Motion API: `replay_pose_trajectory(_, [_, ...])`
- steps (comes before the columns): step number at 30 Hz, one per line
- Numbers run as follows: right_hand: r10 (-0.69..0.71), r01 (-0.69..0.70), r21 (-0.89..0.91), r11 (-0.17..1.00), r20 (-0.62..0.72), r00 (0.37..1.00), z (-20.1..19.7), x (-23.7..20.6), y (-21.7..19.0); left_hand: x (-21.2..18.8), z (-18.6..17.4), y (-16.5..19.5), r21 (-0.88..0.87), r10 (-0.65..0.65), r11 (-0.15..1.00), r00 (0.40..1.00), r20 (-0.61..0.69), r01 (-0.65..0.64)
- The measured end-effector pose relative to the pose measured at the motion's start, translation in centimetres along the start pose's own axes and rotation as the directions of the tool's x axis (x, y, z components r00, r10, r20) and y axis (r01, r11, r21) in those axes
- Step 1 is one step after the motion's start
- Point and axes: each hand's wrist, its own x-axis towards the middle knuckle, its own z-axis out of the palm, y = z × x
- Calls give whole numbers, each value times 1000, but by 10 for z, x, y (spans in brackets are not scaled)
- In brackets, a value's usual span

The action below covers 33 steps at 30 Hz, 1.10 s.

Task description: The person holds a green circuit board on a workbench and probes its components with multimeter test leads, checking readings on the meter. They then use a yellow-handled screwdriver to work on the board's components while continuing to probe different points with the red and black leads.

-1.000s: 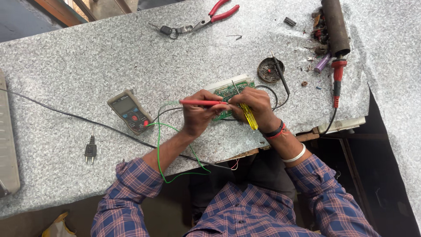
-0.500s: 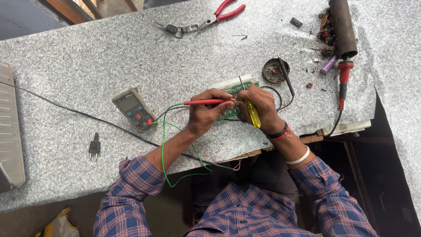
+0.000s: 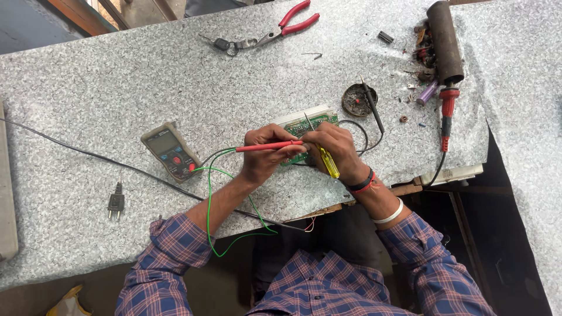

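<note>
Hands meet over the green circuit board (image 3: pixel 313 123): left hand (image 3: pixel 263 155) grips red probe (image 3: pixel 269 146) lying crosswise, right hand (image 3: pixel 333 149) grips yellow screwdriver (image 3: pixel 328 162), both touching it.

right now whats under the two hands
A green circuit board on the grey table. Its far edge shows past the left hand, with its red probe, and the right hand; the rest is covered.

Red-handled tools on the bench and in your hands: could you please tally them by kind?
Red probe, in left hand: 1
Red-handled pliers: 1
Red-handled soldering iron: 1
Total: 3
</note>
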Motion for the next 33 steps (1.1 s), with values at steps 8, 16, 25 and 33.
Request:
replay_pose_trajectory(8, [-7,8,26,1000,-13,1000,0,-2,2,1,7,8,12,-37,999,999,22,37])
replay_pose_trajectory(16, [-10,10,0,1000,-29,1000,0,-6,4,0,13,19,351,111,929,993,28,-114])
replay_pose_trajectory(25, [6,-6,1,1000,-11,1000,0,-6,4,-3,17,15,407,119,907,993,-2,-108])
replay_pose_trajectory(33, [5,-5,-23,1000,-12,1000,1,-1,7,-3,16,13,453,132,884,991,-6,-115])
